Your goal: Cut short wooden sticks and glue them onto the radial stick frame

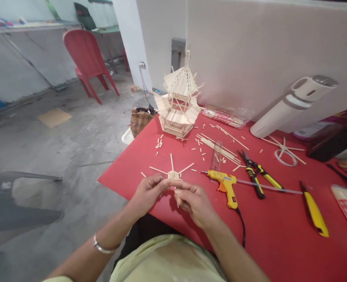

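Observation:
A small star-shaped piece of thin wooden sticks (172,172) lies near the front edge of the red table (273,243). My left hand (148,192) pinches its hub from the left, fingers pressed together. My right hand (194,201) pinches the same hub from the right, and a short stick shows below its fingers. Behind them stands a two-tiered pagoda model of sticks (179,103).
A yellow glue gun (225,186) lies right of my hands with its cord trailing off the table. Yellow-handled pliers (257,174), a clear ruler (216,156), loose sticks (218,147), a yellow knife (315,211) and a white lamp (290,103) lie further right. A red chair (88,58) stands on the floor.

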The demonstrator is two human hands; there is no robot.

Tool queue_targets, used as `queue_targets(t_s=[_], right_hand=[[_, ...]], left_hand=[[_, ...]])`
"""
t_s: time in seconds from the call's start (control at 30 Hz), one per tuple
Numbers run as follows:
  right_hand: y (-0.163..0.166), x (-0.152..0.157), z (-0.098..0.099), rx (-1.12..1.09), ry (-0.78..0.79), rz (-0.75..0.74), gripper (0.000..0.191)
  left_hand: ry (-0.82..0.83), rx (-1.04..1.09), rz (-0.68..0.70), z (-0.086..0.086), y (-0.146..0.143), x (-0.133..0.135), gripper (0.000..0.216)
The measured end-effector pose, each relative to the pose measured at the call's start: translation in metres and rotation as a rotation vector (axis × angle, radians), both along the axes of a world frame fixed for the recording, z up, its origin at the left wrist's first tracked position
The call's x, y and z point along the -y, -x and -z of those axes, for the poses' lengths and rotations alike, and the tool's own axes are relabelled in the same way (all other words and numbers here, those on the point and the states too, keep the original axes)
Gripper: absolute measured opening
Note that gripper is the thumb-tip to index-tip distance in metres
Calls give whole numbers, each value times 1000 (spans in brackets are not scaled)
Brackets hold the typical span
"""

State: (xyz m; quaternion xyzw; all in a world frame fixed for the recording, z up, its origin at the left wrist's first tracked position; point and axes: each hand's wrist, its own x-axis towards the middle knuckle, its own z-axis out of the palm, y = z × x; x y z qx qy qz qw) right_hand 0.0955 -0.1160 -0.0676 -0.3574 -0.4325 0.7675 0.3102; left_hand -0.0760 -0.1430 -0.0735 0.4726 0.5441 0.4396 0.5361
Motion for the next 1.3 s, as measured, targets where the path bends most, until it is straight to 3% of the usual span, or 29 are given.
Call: queue_targets(t_s=[0.07, 0.17, 0.33, 0.5, 0.67, 0.8, 0.87, 1.03, 1.17, 1.3], right_hand=[[-4, 3, 1, -64, 122, -19, 35], [-7, 9, 5, -23, 91, -24, 38], [-15, 19, 11, 259, -197, -11, 35], [-27, 25, 17, 605, -612, 0, 24], [-23, 34, 31, 979, -972, 26, 21], [-13, 39, 45, 1132, -1082, 70, 21], [-10, 39, 49, 1149, -1106, 96, 22], [-6, 39, 52, 1160, -1123, 112, 22], [-3, 40, 52, 1173, -1134, 123, 20], [0, 40, 55, 1185, -1140, 166, 21]], left_hand=[[-44, -27, 50, 0, 3, 2, 41], [-107, -127, 88, -1, 6, 7, 38], [-178, -392, 57, 3, 18, 14, 24], [-219, -764, -158, 15, 57, 9, 17], [-183, -933, -76, 23, 86, -9, 12], [-190, -977, 33, 27, 90, -16, 19], [-222, -1007, 17, 31, 90, -21, 23], [-311, -989, -222, 38, 92, -69, 20], [-322, -991, -66, 38, 83, -119, 19], [-331, -999, -58, 38, 75, -138, 17]])
